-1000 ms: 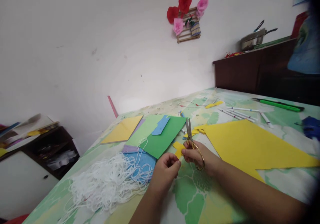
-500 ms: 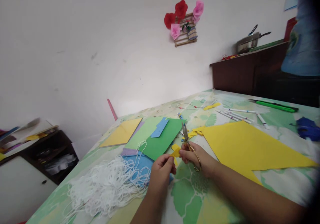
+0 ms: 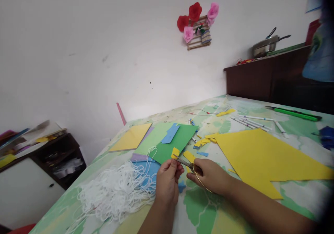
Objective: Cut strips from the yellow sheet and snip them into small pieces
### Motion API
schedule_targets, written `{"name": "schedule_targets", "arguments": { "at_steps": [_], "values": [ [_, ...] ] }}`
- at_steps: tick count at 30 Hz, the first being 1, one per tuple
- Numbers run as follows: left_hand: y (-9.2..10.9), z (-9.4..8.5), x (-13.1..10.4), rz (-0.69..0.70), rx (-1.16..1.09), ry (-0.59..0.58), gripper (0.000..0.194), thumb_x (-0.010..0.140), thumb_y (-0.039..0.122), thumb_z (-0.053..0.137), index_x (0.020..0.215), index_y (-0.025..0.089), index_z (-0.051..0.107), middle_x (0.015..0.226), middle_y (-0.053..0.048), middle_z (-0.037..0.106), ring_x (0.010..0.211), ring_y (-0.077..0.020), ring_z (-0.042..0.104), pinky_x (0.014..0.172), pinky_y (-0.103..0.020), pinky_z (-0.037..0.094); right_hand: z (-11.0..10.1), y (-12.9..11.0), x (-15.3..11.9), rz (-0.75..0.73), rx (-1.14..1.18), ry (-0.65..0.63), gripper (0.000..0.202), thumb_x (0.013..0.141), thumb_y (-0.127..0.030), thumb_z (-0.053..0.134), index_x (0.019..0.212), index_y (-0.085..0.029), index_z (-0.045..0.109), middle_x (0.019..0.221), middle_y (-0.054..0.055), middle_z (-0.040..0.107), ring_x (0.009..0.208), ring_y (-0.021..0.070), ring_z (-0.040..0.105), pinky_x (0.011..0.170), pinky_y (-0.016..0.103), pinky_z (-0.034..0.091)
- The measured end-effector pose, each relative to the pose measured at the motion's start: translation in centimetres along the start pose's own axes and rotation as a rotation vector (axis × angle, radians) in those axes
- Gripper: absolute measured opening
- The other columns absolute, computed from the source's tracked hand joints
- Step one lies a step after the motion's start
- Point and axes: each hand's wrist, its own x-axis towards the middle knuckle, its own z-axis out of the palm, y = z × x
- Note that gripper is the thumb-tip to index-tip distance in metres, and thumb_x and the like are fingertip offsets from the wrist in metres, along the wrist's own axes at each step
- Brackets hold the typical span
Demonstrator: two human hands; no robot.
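My left hand (image 3: 168, 180) pinches a small piece of yellow paper (image 3: 175, 153) that sticks up above the fingertips. In my right hand (image 3: 208, 175) are gold-handled scissors (image 3: 184, 162), their blades pointing left and reaching the yellow piece at my left fingers. Whether the blades are parted there is hard to make out. Another yellow scrap (image 3: 189, 156) shows just above the scissors. A large yellow sheet (image 3: 250, 154) with a stepped cut edge lies right of my right hand. Left of my left hand is a tangled heap of white cord (image 3: 114, 192).
Behind my hands lie green sheets (image 3: 180, 142), a blue piece (image 3: 171, 134) and a yellow pad (image 3: 130, 136). Yellow scraps (image 3: 203, 142), white markers (image 3: 250, 123) and a green cutter (image 3: 294, 114) are farther right. A low cabinet (image 3: 28, 192) stands at left.
My right hand has turned the scissors from pointing up to pointing left, bringing the blades to the yellow piece. It has let go of that piece, which my left hand still holds.
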Motion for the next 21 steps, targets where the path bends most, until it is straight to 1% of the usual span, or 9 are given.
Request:
{"name": "schedule_targets", "arguments": {
  "at_steps": [3,8,10,17,21],
  "values": [
    [-0.06,-0.04,0.05,-0.004,-0.009,0.003,0.017,0.053,0.022,0.069,0.055,0.012,0.056,0.05,0.003,0.053,0.048,-0.0046,0.05,0.048,-0.015,0.044,0.01,0.02,0.08,0.012,-0.011,-0.002,0.031,0.07,-0.047,0.049,0.061,-0.019,0.043,0.055,-0.002,0.047,0.049,0.0105,0.036,0.044,0.021,0.019],
    [0.31,-0.24,0.4,0.059,-0.054,0.087,0.016,0.054,0.023,0.069,0.059,0.013,0.057,0.055,0.002,0.056,0.047,-0.0034,0.049,0.048,-0.014,0.043,-0.07,-0.01,0.06,0.022,-0.039,-0.028,0.031,0.069,-0.048,0.049,0.06,-0.018,0.045,0.056,0.0,0.05,0.049,0.0107,0.038,0.044,0.021,0.018],
    [0.38,-0.35,0.5,0.06,-0.048,0.097,0.018,0.053,0.024,0.07,0.059,0.013,0.057,0.056,0.002,0.057,0.046,-0.0033,0.049,0.047,-0.014,0.042,-0.11,-0.02,0.03,0.017,-0.05,-0.038,0.031,0.07,-0.047,0.049,0.06,-0.018,0.046,0.057,0.0,0.05,0.049,0.0105,0.038,0.044,0.021,0.018],
    [0.0,-0.45,0.48,0.04,-0.008,0.023,0.019,0.052,0.025,0.07,0.058,0.012,0.057,0.049,0.003,0.053,0.045,-0.0043,0.046,0.046,-0.015,0.039,-0.04,0.11,0.04,0.014,-0.082,-0.023,0.032,0.07,-0.048,0.048,0.059,-0.018,0.045,0.055,-0.002,0.049,0.049,0.0096,0.037,0.043,0.02,0.018],
    [-0.25,-0.43,0.38,0.02,0.006,-0.051,0.019,0.055,0.025,0.068,0.056,0.012,0.054,0.048,0.004,0.05,0.043,-0.0039,0.043,0.043,-0.016,0.035,-0.12,0.08,0.14,0.016,-0.064,-0.038,0.033,0.07,-0.048,0.049,0.058,-0.018,0.043,0.053,-0.003,0.046,0.048,0.0091,0.035,0.043,0.02,0.019]
  ]
}}
